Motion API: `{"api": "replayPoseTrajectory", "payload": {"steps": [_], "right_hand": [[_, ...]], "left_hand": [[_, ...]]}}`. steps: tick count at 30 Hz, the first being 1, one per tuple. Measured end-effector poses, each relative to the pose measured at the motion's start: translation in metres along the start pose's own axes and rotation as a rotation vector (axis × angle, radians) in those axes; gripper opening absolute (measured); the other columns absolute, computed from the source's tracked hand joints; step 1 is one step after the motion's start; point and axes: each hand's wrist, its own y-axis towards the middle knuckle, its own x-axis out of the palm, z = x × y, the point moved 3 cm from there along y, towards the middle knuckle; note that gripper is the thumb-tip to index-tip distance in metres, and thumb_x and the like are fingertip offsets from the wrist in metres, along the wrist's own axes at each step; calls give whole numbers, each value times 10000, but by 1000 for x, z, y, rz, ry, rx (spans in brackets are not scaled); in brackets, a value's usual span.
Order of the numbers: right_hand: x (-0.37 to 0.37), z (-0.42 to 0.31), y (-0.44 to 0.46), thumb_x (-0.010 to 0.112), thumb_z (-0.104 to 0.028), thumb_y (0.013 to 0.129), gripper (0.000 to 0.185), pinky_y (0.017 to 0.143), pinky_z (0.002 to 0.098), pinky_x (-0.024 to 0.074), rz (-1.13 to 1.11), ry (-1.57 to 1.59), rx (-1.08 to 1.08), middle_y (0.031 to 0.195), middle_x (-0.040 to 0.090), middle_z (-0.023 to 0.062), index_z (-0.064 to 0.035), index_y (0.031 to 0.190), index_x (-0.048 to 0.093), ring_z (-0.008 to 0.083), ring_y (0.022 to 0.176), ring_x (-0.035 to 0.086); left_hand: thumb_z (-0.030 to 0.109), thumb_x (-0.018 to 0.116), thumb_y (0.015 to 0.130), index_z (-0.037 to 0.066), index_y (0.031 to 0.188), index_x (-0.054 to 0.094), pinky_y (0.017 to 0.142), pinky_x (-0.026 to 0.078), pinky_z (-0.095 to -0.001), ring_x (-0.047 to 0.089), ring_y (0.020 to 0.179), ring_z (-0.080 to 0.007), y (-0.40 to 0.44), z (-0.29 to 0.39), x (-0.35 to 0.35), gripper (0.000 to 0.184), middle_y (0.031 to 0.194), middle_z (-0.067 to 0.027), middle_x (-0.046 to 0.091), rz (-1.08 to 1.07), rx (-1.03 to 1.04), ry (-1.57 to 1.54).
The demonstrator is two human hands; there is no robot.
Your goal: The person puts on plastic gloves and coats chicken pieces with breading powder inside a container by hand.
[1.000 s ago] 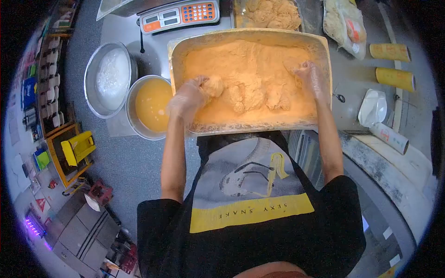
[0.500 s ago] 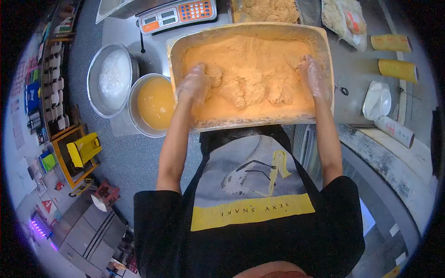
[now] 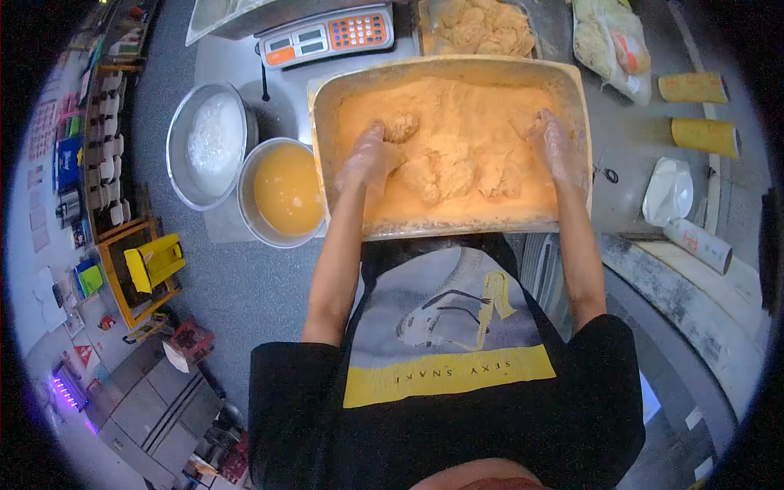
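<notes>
A large tub (image 3: 581, 122) holds orange breading powder (image 3: 457, 106) with several lumpy coated pieces in it, perhaps chicken. My left hand (image 3: 369, 159), in a clear plastic glove, is inside the tub's left part, its fingers closed against a coated piece (image 3: 400, 126). More coated pieces (image 3: 453, 173) lie half sunk in the powder between my hands. My right hand (image 3: 554, 145), also gloved, is at the tub's right side. Its fingertips are partly hidden in the powder, so their grip is unclear.
Left of the tub stand a bowl of yellow liquid (image 3: 287, 192) and a metal bowl with white contents (image 3: 214, 143). Behind are a scale (image 3: 327, 37) and a tray of coated pieces (image 3: 482, 28). A plastic bag (image 3: 611, 49) and yellow rolls (image 3: 704, 136) lie at right.
My left hand and the coated piece by its fingers have shifted right and away from me within the tub. My right hand stays nearly in place. The whole view has shifted slightly.
</notes>
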Motion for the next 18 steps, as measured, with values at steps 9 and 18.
{"api": "replayPoseTrajectory", "payload": {"steps": [9,18], "right_hand": [[0,21,-1,477,-281,964,453,1042,428,378,125,-235,-212,1318,521,216,-78,1368,442,362,1219,495],[-40,-54,-25,498,-265,968,441,1074,412,360,-65,-174,-131,1338,492,243,-13,1329,470,369,1270,450]], "left_hand": [[228,469,914,106,1384,458,1107,350,-383,482,1278,-297,63,-12,19,485,1370,-147,520,-291,260,259],[231,527,891,82,1285,519,1048,389,-416,487,1255,-306,-15,34,-56,421,1338,-171,517,-285,159,-41]]}}
